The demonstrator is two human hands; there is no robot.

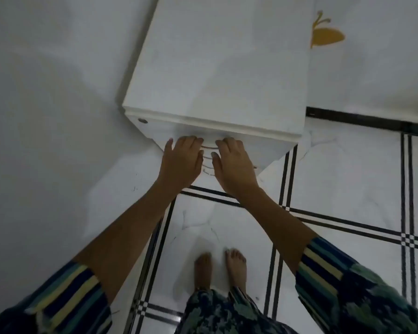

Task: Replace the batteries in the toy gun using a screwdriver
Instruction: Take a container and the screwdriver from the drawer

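Observation:
No toy gun, screwdriver or batteries are in view. I stand in front of a white drawer cabinet (217, 68) and look down on its top. My left hand (181, 160) and my right hand (234, 165) lie side by side against the drawer fronts just under the cabinet's top edge. The fingers of both hands are fairly straight, with the fingertips at the top drawer. Thin curved metal drawer handles (208, 160) show in the gap between the two hands. Neither hand holds anything.
The cabinet stands in a corner with a white wall (46, 92) on its left. To its right is a white surface with a yellow print (326, 36). The floor (343, 179) is white tile with black lines. My bare feet (220, 268) stand close below.

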